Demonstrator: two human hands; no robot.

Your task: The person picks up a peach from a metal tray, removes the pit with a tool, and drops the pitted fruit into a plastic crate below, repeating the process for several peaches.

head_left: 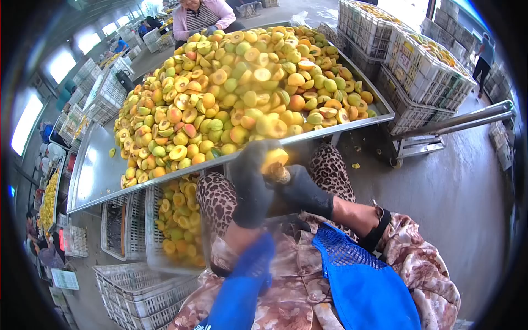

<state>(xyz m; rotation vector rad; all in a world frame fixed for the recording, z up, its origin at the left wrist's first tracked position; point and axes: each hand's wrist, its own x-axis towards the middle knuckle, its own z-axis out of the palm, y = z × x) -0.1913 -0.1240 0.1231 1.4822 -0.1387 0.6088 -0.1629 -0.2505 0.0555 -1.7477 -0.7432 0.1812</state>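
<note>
Both my hands wear dark gloves and meet in front of the table's near edge, above my lap. My left hand (pixel 250 184) is closed around a cut yellow peach (pixel 274 158) with its orange flesh showing. Fingers of my right hand (pixel 307 191) are curled in against the peach's lower side. A rough brownish lump (pixel 279 175) shows between the hands; I cannot tell whether it is the pit or part of a tool. Just beyond them, a heap of halved yellow peaches (pixel 220 93) covers most of the metal table (pixel 93 165).
A crate of peach halves (pixel 181 225) stands under the table's near left side, beside stacked white crates (pixel 146 286). Full crates (pixel 423 66) are piled at the right, near a metal cart handle (pixel 456 122). A person (pixel 206 14) sits across the table.
</note>
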